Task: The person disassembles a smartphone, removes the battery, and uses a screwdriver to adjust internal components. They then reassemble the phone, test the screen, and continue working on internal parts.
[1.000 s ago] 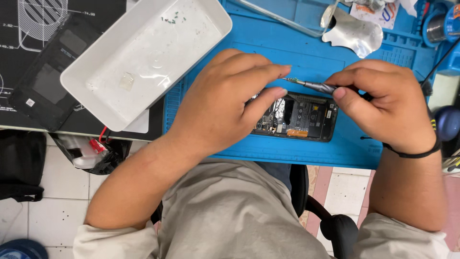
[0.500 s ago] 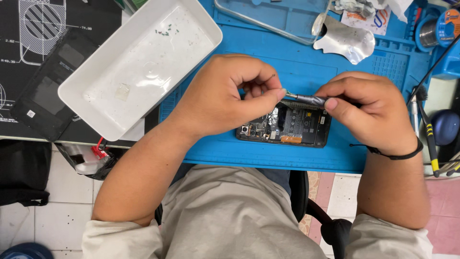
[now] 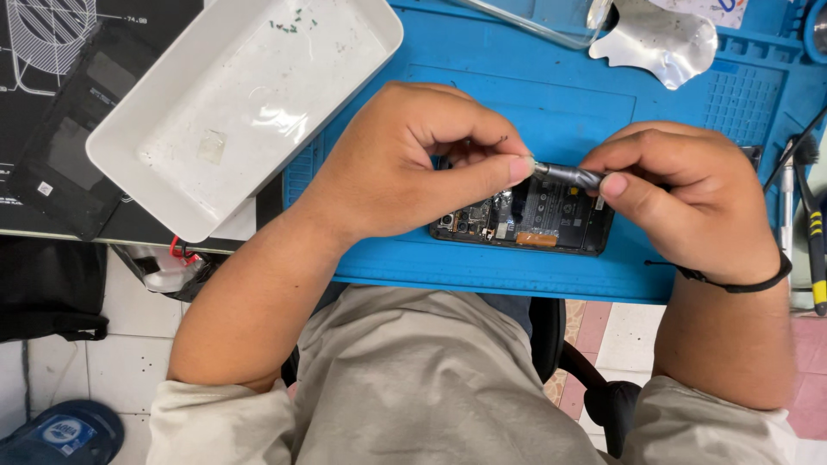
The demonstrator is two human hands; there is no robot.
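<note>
1. Phone point(image 3: 538, 226), opened with its back off and its boards and battery bare, lay flat on the blue mat point(image 3: 551, 95), close to the mat's near edge.
2. Only a thin strip of mat showed between the phone and that near edge; beyond the edge were the person's lap and the floor tiles.
3. Farther back, the mat had more open room, up to a bent piece of silver foil point(image 3: 659, 39) near its far edge.
4. On the left, a white tray point(image 3: 233, 112) overlapped the mat's left edge, just beside the left wrist.
5. On the right, tools with black and yellow handles point(image 3: 814, 232) lay along the mat's right side, near the right wrist and its black wristband point(image 3: 741, 282).
6. Left hand point(image 3: 405, 168) was curled over the phone's left end, hiding part of it; its thumb and fingers were closed and pinched one end of a small grey metal tool point(image 3: 564, 175).
7. Right hand point(image 3: 689, 198) sat above the phone's right end, its fingers closed, with the thumb and forefinger gripping the tool's other end.
8. That tool was held between the two hands, just above the phone's far edge; whether it touched the phone could not be told.
</note>
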